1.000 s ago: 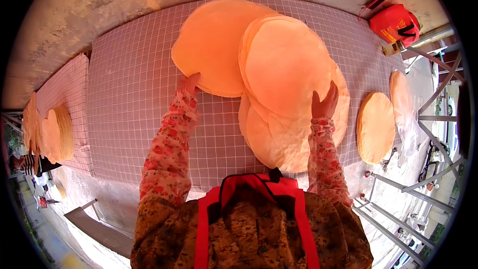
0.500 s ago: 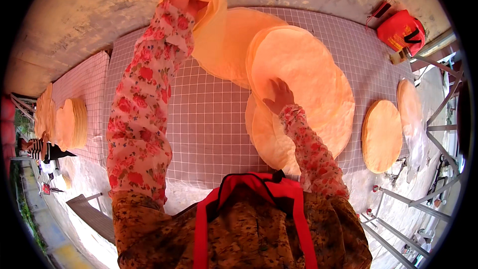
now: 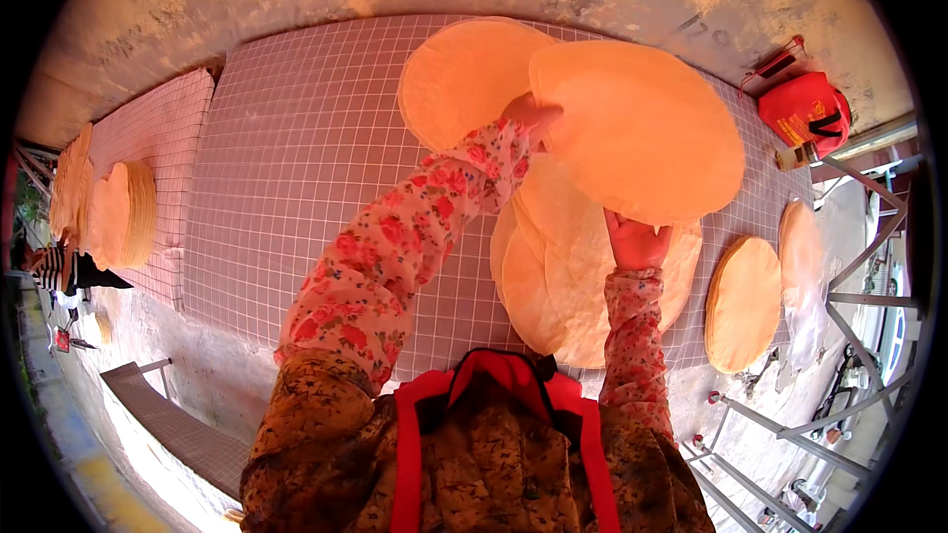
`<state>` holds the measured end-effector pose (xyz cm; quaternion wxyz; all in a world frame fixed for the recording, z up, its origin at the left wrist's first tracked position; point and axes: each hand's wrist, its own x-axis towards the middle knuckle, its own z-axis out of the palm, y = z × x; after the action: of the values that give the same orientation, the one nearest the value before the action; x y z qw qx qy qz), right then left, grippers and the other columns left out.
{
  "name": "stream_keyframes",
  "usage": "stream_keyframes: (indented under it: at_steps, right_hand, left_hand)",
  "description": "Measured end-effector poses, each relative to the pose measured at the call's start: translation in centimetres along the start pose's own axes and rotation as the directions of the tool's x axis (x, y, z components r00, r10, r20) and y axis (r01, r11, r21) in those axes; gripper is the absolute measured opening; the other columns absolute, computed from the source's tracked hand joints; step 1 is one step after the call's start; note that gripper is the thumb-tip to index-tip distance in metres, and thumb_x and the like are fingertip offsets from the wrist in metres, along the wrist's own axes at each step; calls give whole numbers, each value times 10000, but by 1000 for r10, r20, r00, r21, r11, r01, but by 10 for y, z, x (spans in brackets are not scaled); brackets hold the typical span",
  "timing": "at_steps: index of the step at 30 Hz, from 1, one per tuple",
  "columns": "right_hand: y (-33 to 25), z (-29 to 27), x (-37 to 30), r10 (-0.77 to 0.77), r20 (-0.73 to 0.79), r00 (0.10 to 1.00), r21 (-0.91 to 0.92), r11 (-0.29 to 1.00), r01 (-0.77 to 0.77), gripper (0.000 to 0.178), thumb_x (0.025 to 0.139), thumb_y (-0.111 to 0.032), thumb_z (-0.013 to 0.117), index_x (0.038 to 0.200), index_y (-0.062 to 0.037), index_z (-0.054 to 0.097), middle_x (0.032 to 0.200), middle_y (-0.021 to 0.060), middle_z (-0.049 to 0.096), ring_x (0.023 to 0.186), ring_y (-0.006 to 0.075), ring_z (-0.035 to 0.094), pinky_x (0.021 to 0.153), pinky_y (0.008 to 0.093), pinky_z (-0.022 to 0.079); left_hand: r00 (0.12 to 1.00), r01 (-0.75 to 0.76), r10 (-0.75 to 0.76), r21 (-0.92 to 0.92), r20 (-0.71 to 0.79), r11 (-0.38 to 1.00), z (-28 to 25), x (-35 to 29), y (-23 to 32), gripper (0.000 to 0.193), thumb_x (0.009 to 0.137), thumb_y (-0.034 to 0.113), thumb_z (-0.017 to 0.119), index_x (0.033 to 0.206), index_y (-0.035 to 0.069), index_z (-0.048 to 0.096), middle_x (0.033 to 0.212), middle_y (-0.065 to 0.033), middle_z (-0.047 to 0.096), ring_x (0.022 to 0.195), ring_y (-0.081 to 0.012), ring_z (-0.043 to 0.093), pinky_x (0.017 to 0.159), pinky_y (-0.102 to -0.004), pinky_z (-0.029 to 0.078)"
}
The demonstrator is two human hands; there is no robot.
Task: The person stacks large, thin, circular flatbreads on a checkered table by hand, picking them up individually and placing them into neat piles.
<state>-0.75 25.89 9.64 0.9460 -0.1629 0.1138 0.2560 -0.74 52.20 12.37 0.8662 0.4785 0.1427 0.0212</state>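
A large, thin, round pancake (image 3: 642, 128) is raised between my two hands, tilted over the far side of a fanned pile. My left hand (image 3: 534, 118) is closed on its left edge. At the near edge, my right hand (image 3: 637, 243) grips from below, palm up, its fingertips hidden under the sheet. I cannot tell whether one layer or a few are held. Beneath lies the pile of overlapping pancakes (image 3: 558, 266). Another flat pancake (image 3: 469, 79) rests to the far left of it, partly behind my left hand.
A grey checked cloth (image 3: 306, 158) covers the table. Pancake stacks stand at right (image 3: 743, 306) and on a second table at left (image 3: 128, 212). Beyond the right far corner is a red bag (image 3: 805, 114). Metal frame bars (image 3: 790, 434) stand at lower right; a person (image 3: 64, 262) is at far left.
My left hand came down rightward from the far left, where it held a folded pancake, to the pile. My right hand went from lying flat on the pile to gripping the raised pancake's near edge.
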Motion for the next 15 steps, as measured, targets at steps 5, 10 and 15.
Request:
stream_keyframes:
  at_steps: [5,10,15]
  right_hand:
    - [6,-56,5,-10,-282,959,114,993,44,635,875,-533,439,1298,-63,392,1345,119,402,1249,320,361,1039,543,262]
    - [8,-65,7,-31,-323,946,-6,1000,31,543,867,-353,564,1280,-41,401,1289,99,466,1211,283,415,990,486,352]
    - [13,-49,26,13,-118,993,-23,1000,-15,401,894,-206,520,1244,-24,444,1238,121,516,1142,289,482,950,467,396]
  left_hand:
    - [694,-119,264,255,-669,960,-101,-43,-104,306,718,147,679,932,-27,547,721,-28,538,633,-105,498,548,-264,428]
    - [742,131,-88,15,-665,991,-140,-76,-114,445,777,187,662,1126,-9,468,875,-65,549,747,-156,547,674,-274,482]
    - [659,10,-340,-444,-671,896,-85,-52,-67,415,786,241,673,1077,-1,505,877,-53,546,709,-159,537,678,-284,483]
